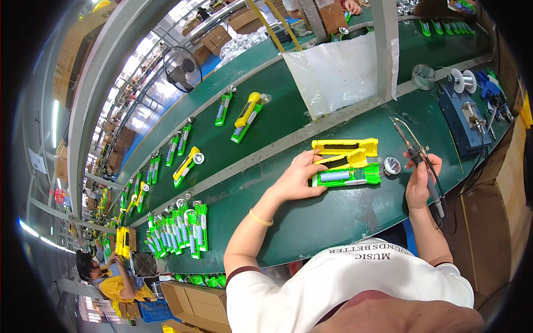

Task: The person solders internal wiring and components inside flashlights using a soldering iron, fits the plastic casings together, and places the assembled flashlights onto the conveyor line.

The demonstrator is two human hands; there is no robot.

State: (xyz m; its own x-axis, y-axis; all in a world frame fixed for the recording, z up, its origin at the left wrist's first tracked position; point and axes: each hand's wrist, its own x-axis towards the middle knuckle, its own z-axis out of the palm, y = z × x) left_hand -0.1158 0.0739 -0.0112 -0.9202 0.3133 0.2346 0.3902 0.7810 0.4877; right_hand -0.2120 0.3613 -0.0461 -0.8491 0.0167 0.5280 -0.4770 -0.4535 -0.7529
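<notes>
My left hand grips the left end of a green flashlight housing lying on the green bench, thumb along its near side and fingers on its far side. Inside the housing sits a blue battery cell, and a round silver reflector lies off its right end. Just beyond are two yellow housing shells; the nearer one touches my fingers. My right hand is closed around a soldering iron with a curved thin tube along it. Its tip points up and away, apart from the housing.
A blue soldering station with a white solder spool stands at the right, beside a tape roll. Several green housings crowd the bench at left. More lie on the belt beyond a metal rail. A co-worker is at far left.
</notes>
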